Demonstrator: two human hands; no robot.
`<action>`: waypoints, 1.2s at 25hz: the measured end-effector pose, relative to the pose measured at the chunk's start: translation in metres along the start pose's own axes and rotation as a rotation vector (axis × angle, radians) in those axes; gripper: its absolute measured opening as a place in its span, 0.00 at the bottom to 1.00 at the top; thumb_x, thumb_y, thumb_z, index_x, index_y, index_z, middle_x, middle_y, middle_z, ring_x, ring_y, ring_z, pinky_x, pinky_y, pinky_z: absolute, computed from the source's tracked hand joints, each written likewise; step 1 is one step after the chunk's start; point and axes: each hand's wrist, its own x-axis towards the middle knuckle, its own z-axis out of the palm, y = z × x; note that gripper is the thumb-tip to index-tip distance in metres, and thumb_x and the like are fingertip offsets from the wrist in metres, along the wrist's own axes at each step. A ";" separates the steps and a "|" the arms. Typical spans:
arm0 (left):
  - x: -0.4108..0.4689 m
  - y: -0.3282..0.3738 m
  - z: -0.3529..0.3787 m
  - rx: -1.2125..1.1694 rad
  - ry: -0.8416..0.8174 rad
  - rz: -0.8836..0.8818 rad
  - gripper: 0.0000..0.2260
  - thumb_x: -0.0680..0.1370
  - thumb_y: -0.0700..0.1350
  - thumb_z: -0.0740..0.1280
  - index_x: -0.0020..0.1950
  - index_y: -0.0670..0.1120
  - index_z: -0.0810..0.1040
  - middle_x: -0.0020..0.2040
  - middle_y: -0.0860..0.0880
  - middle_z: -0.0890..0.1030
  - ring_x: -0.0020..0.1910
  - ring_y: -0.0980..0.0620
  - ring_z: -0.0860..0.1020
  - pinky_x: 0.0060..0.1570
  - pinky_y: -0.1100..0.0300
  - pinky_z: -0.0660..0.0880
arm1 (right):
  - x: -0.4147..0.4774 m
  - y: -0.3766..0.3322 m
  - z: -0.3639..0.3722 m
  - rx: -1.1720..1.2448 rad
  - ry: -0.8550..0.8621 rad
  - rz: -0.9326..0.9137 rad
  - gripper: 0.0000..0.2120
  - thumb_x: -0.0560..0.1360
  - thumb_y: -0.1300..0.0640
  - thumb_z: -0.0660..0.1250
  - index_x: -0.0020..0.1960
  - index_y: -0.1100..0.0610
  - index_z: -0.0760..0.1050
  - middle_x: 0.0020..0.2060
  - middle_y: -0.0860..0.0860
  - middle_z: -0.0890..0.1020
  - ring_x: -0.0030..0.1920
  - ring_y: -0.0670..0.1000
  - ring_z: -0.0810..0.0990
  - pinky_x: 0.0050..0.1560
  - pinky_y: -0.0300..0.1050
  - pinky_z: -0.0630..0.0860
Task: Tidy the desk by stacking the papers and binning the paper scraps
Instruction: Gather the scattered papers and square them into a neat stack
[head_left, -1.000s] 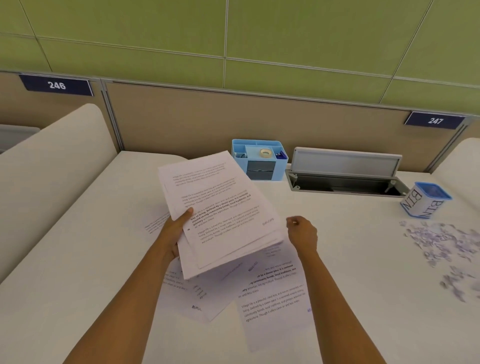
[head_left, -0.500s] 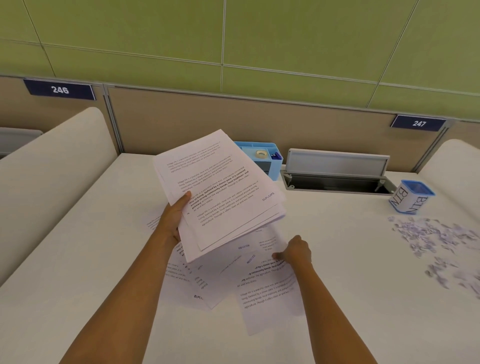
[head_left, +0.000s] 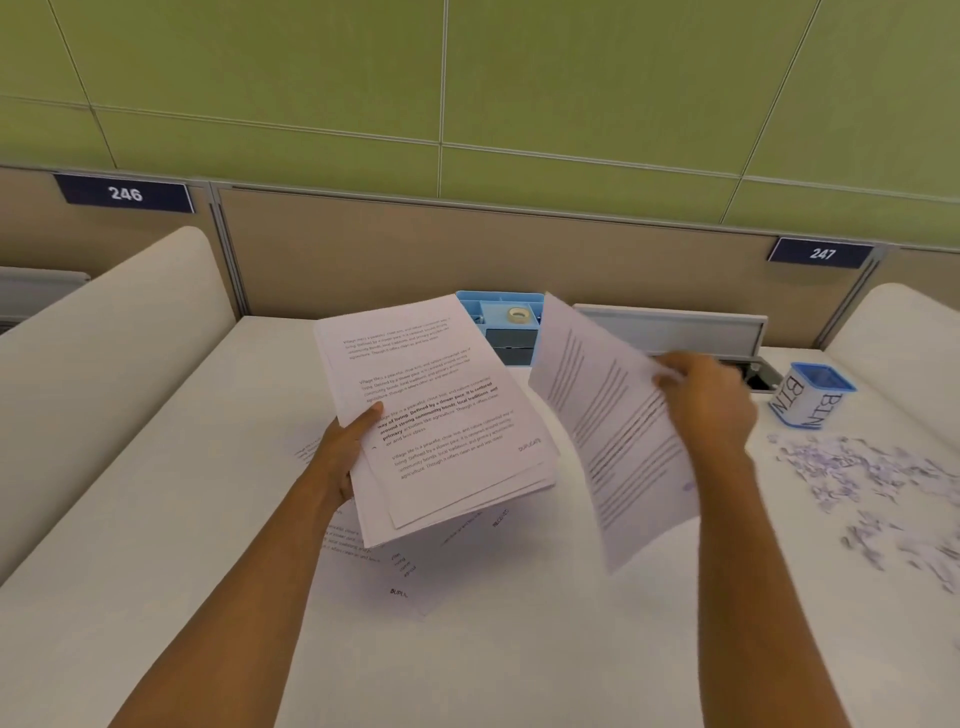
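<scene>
Bright, even, diffuse overhead light. Faint soft shadow under stack on tabletop. Motion blur on right grip and its sheet; stack print sharp. Wide-angle bowing of partition toward edges.

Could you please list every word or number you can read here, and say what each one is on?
"246": left navy plate on the partition.
"247": right navy plate.
"BIN": blue-rimmed cup.
"DUPLICATE": top sheet of the stack held by the left hand.
The sheet in the right hand: blurred, unreadable.
The loose sheets on the desk: too small.
</scene>
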 end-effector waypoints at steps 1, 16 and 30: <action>-0.004 0.000 0.001 0.017 -0.017 -0.002 0.18 0.78 0.48 0.65 0.68 0.46 0.72 0.61 0.42 0.79 0.55 0.43 0.80 0.53 0.45 0.77 | 0.000 -0.005 -0.024 0.040 0.075 -0.044 0.13 0.78 0.55 0.62 0.61 0.50 0.77 0.53 0.58 0.81 0.54 0.60 0.78 0.50 0.49 0.72; -0.023 -0.020 0.057 0.155 -0.144 -0.066 0.15 0.77 0.58 0.61 0.61 0.56 0.74 0.50 0.49 0.84 0.48 0.44 0.83 0.41 0.51 0.80 | -0.033 -0.002 0.086 0.630 -0.282 0.059 0.16 0.76 0.51 0.65 0.62 0.56 0.73 0.59 0.53 0.79 0.49 0.52 0.80 0.52 0.46 0.77; -0.026 -0.013 0.133 0.252 -0.177 0.208 0.11 0.77 0.45 0.66 0.59 0.49 0.76 0.53 0.46 0.82 0.49 0.48 0.82 0.45 0.53 0.81 | -0.006 0.054 0.079 1.047 -0.310 -0.026 0.13 0.74 0.55 0.69 0.58 0.55 0.75 0.49 0.51 0.83 0.43 0.52 0.83 0.42 0.45 0.82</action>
